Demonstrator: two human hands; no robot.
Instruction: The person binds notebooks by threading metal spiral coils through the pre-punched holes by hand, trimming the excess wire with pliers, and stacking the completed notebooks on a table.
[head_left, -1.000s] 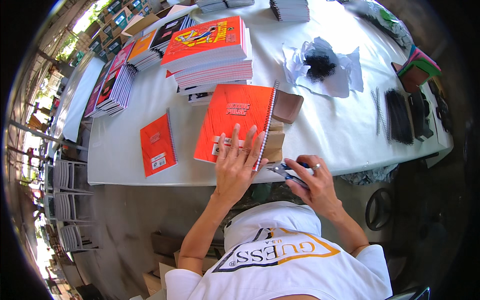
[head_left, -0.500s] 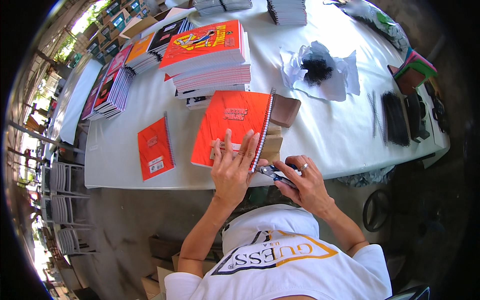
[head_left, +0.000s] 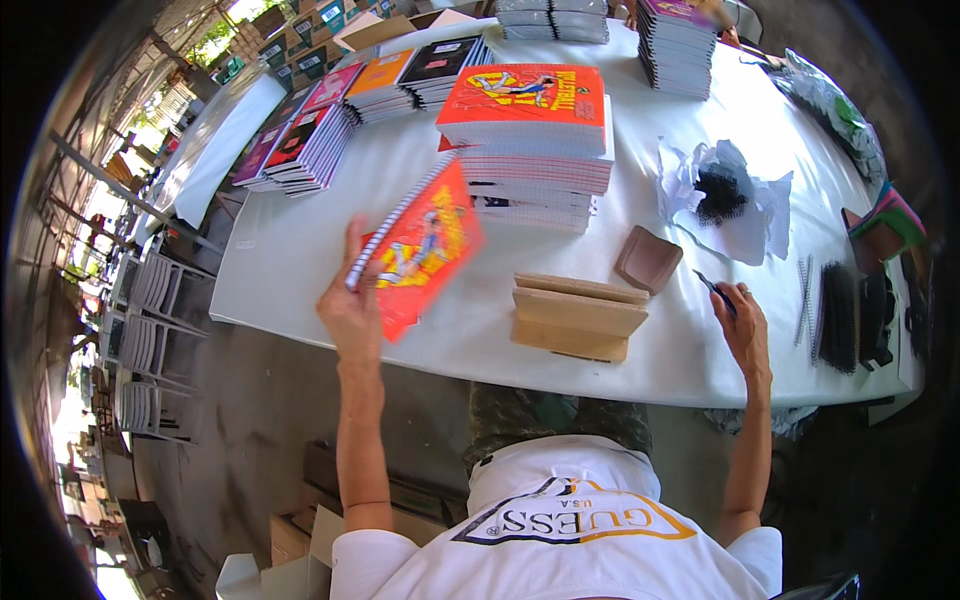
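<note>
Left hand (head_left: 352, 305) is gripping an orange spiral notebook (head_left: 420, 245), lifted just left of the wooden block (head_left: 575, 315) on the desk (head_left: 300, 250); right hand (head_left: 745, 325), right of the block, pinches a small dark tool (head_left: 712, 290).

- The spiral notebook (head_left: 420, 245) gripped in the left hand (head_left: 352, 310) has a glossy orange card cover and a pale wire coil along its edge.
- Just right of that hand, the wooden block stand (head_left: 575, 318) looks raw, matt and light brown.
- The right hand (head_left: 745, 330) pinches a small dark tool (head_left: 714, 291), material unclear.
- Beyond the right hand, black plastic coils (head_left: 720, 192) lie on crinkled, translucent plastic wrap (head_left: 765, 215).
- Under both hands, the table (head_left: 300, 250) is smooth, matt white.
</note>
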